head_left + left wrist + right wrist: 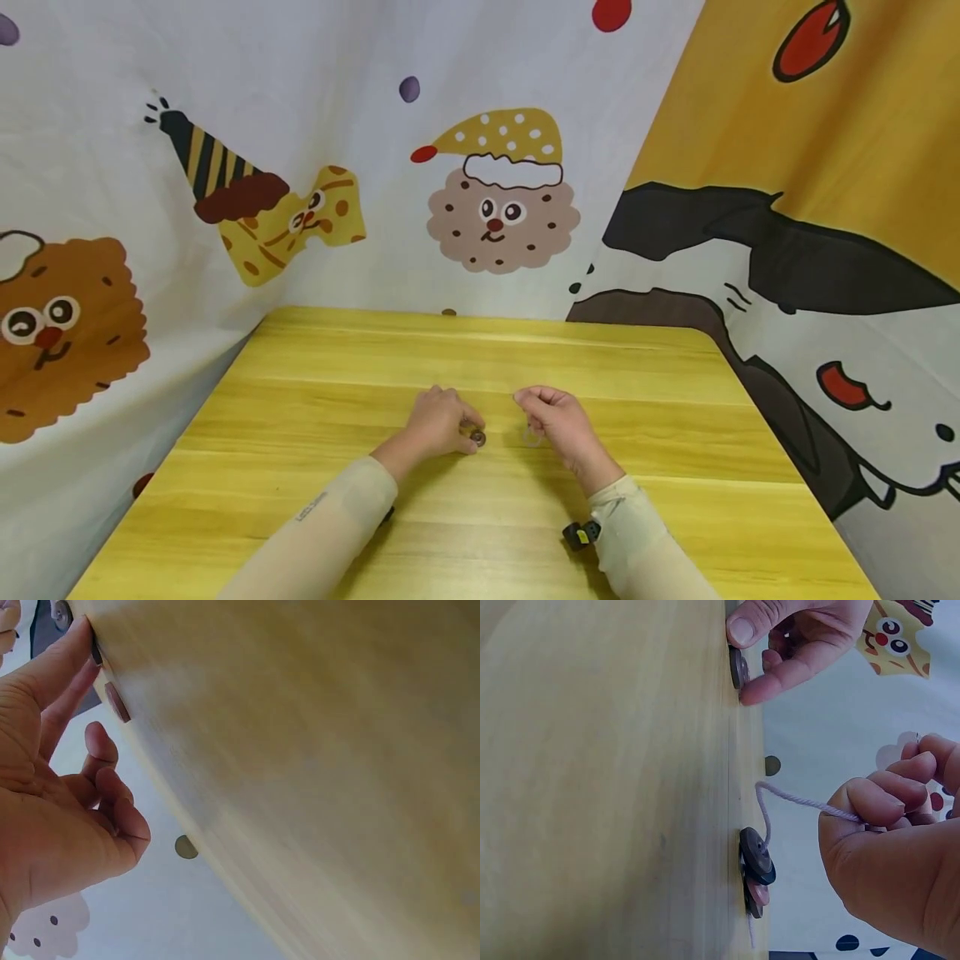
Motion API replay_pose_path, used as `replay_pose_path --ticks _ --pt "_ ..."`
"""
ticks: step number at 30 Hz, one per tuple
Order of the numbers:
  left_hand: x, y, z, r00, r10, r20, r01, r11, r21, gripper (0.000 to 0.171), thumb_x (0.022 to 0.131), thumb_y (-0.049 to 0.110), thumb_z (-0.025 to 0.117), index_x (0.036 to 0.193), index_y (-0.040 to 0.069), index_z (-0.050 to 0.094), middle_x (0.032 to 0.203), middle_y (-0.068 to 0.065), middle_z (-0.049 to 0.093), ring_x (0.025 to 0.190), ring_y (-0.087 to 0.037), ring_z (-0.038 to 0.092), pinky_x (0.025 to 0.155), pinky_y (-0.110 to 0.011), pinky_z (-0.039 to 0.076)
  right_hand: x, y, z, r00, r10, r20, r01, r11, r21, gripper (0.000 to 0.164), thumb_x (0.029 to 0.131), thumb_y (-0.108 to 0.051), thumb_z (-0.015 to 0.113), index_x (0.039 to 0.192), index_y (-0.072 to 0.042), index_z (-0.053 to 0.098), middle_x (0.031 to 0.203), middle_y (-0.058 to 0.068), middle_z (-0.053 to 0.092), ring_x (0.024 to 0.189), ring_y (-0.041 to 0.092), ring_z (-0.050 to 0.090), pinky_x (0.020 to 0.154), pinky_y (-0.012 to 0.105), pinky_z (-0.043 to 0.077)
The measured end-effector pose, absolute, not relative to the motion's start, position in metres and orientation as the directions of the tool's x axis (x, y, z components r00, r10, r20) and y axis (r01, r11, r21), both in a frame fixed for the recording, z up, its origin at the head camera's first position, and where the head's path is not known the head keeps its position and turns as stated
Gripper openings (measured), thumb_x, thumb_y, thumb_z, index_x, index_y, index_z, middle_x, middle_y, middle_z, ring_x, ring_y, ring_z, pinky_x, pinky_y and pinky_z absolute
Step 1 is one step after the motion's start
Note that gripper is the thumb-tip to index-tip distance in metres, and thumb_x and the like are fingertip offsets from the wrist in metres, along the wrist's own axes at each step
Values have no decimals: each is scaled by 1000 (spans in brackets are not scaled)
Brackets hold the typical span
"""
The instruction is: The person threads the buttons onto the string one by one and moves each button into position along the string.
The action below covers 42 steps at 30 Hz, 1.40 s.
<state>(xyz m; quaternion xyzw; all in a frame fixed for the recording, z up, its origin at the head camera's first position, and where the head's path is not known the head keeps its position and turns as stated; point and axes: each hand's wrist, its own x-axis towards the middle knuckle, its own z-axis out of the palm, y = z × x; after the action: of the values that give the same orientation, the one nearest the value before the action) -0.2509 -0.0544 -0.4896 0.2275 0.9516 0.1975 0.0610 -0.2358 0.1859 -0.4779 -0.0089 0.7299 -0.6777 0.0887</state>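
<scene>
My left hand [438,421] is low over the table, thumb and a finger at opposite edges of a dark round button [738,667] that stands near the tabletop. A reddish-brown button [116,703] shows just beside those fingertips in the left wrist view. Across from it, my right hand [558,421] pinches a pale lilac cord [802,801] between thumb and fingers. The cord bends down into a small stack of dark and pinkish buttons [756,855] at table level, and a thin end trails out beyond them. The cord's tip inside the right fist is hidden.
A yellow wood-grain table [300,358] lies under both hands. White and yellow printed cloth [360,275] hangs behind it and along its sides. Black wrist cameras [580,535] sit at the sleeves.
</scene>
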Motion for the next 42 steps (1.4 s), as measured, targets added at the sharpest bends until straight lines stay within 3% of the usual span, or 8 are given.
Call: replay_pose_path --ticks 9,12,16,18,20,25,31,42 --pt "-249 -49 -491 -887 461 -39 395 798 456 20 81 30 96 89 26 78 95 6 65 98 -22 47 98 -53 39 -233 186 -485 -984 -143 -103 91 84 -992 23 103 -34 75 101 -11 79 66 -5 50 67 18 45 70 33 44" --pt "-250 -47 -492 -896 444 17 397 782 481 18 85 26 94 85 24 76 88 9 69 92 -17 55 102 -52 45 -233 185 -484 -988 -133 -83 73 78 -994 24 102 -34 75 96 -11 77 65 -3 50 67 21 44 72 33 44" --pt "-253 -46 -489 -926 362 109 350 712 609 12 91 16 87 85 18 77 82 6 75 77 -10 64 84 -39 59 -234 180 -480 -994 -99 -44 37 71 -997 27 100 -35 78 95 -8 77 67 -4 55 67 19 46 70 33 45" --pt "-254 -47 -486 -943 308 122 309 682 662 9 94 13 84 89 15 77 86 3 76 77 -10 66 74 -33 59 -235 178 -477 -996 -87 -36 30 68 -997 30 99 -34 79 100 -5 79 69 -5 58 67 15 48 67 31 44" --pt "-256 -49 -484 -956 270 114 272 676 685 4 95 13 82 96 12 78 92 0 77 82 -14 68 75 -34 59 -236 177 -475 -996 -82 -37 31 68 -997 32 99 -33 79 104 -2 78 71 -5 60 66 13 48 64 30 43" --pt "-259 -53 -485 -957 269 106 278 756 592 25 92 23 87 114 13 81 106 -5 78 101 -25 67 94 -46 56 -237 179 -474 -997 -68 -42 37 73 -997 26 100 -30 78 105 -4 80 75 -1 63 68 15 49 64 30 44" --pt "-266 -42 -485 -931 345 121 363 830 423 43 85 44 90 120 21 82 118 -7 76 101 -28 59 89 -47 49 -238 182 -473 -996 -84 -41 35 77 -996 25 101 -30 76 107 -6 80 79 -1 65 72 17 52 70 32 48" --pt "-277 -26 -497 -940 334 62 334 873 356 16 90 41 87 88 26 82 97 6 77 97 -24 63 96 -52 52 -234 180 -473 -993 -92 -70 64 65 -996 25 101 -30 77 107 -5 79 77 -3 66 74 17 54 71 32 52"
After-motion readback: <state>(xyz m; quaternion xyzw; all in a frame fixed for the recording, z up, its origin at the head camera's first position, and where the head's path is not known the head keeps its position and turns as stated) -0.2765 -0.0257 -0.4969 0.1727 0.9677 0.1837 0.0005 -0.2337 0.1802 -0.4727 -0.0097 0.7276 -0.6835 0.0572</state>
